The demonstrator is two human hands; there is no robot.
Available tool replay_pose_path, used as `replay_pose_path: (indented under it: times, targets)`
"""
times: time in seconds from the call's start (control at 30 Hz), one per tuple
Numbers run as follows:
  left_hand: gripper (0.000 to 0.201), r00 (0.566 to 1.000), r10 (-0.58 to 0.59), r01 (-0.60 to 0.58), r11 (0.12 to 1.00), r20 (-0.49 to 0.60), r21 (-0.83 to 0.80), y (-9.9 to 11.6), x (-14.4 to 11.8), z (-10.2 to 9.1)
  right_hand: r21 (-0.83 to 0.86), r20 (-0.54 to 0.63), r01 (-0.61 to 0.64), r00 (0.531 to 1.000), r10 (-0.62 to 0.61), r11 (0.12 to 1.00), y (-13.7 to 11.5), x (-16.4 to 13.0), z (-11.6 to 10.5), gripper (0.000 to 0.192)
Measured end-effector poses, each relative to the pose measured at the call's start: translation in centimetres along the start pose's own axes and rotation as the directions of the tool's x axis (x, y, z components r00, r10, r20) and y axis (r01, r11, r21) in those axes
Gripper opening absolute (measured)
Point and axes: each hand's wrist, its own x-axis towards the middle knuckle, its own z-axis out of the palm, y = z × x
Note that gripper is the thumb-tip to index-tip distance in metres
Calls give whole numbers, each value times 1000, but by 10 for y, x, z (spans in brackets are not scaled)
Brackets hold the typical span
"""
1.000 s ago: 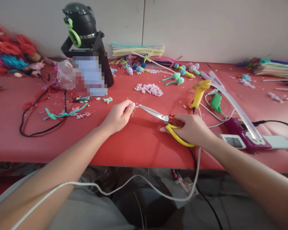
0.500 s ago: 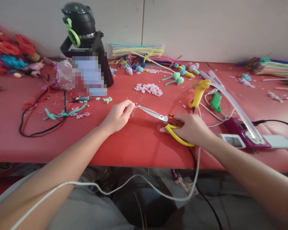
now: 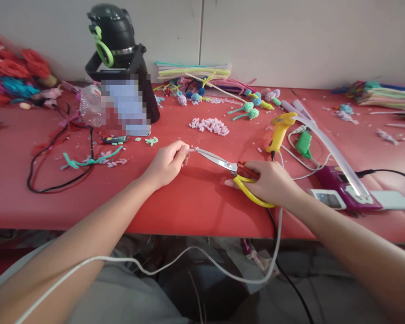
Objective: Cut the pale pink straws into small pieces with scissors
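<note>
Pinched between the thumb and fingers of my left hand (image 3: 170, 162) is a short pale pink strip (image 3: 191, 150), which looks like a bit of pipe cleaner; most of it is hidden by the fingers. My right hand (image 3: 273, 182) grips scissors (image 3: 218, 159) with yellow and orange-red handles. Their silver blades point left, nearly closed, and the tips are at or just beside the strip's end; contact is hard to make out. Behind the blades, a heap of short pale pink cut pieces (image 3: 209, 126) lies on the red table (image 3: 189, 202).
At right stand a yellow glue gun (image 3: 279, 132) and a purple power box (image 3: 330, 180) with cables. A black bottle (image 3: 113, 31) stands behind a blurred screen (image 3: 126, 105) at left. Pipe cleaner bundles (image 3: 194, 71) lie along the wall. A white cable (image 3: 148, 270) crosses near my lap.
The scissors and my right hand have shifted very slightly right. My left hand stays in place with the pale pink strip.
</note>
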Motion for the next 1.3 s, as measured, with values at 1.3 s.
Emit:
replay_pose_path:
  times: [1.3]
  targets:
    - [38, 1000, -15, 16, 997, -12, 81, 1, 0, 0, -29, 1, 36, 999, -36, 999, 0, 0, -1, 69]
